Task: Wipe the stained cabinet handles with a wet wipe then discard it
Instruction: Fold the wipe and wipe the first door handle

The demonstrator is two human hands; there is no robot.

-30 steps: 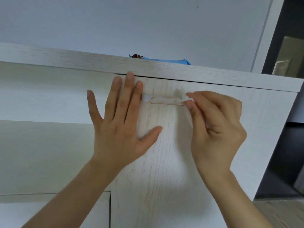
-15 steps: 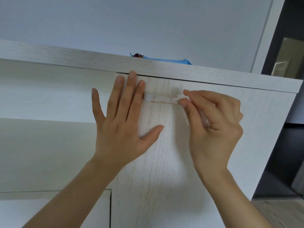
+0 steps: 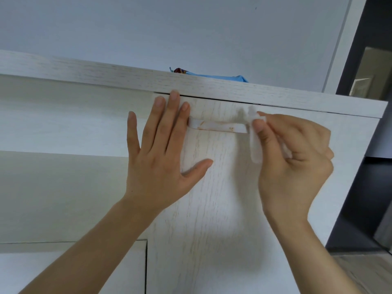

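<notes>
Where handle ends, wipe between fingers

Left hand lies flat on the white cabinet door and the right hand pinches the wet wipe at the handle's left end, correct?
Not quite: the head view shows the right hand pinching the white wet wipe at the right end of the stained white bar handle. The left hand does lie flat on the white wood-grain cabinet door.

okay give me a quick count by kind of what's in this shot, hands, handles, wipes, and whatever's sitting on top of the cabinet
Hands: 2, the left hand flat on the cabinet door, the right hand pinching the wipe
Cabinet handles: 1, the stained handle
Wet wipes: 1, the wet wipe at the handle's right end
Things on top: 1, a blue packet, partly hidden
Total: 5
</notes>
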